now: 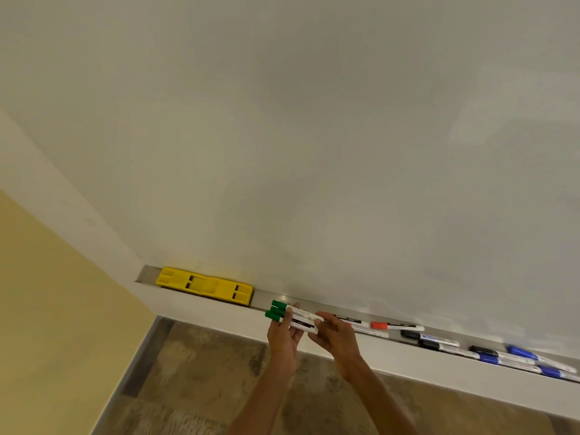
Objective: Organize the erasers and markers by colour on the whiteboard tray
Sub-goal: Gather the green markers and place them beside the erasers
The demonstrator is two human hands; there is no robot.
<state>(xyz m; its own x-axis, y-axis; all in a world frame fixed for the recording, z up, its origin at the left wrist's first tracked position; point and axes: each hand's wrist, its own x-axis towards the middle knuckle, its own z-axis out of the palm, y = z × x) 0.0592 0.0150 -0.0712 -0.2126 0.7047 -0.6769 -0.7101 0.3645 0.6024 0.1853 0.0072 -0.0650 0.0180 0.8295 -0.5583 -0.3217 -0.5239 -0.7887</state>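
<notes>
Head view looks down along a whiteboard and the metal tray at its foot. At the tray's left end lies a yellow eraser, flat and well apart from the hands. Just to its right, the left hand is closed around three green-capped markers, bunched side by side with caps pointing left; they sit at the tray's front edge, and whether they touch it cannot be told. The right hand meets the bundle's right end, fingers curled loosely with the fingertips on the white barrels. Farther right in the tray lie a marker with black label print, partly hidden behind the right hand, then a red-capped marker, then two black-capped markers close together, then another black-capped marker beside several blue-capped markers near the frame's right edge. Below the tray, a brown patterned floor shows.
</notes>
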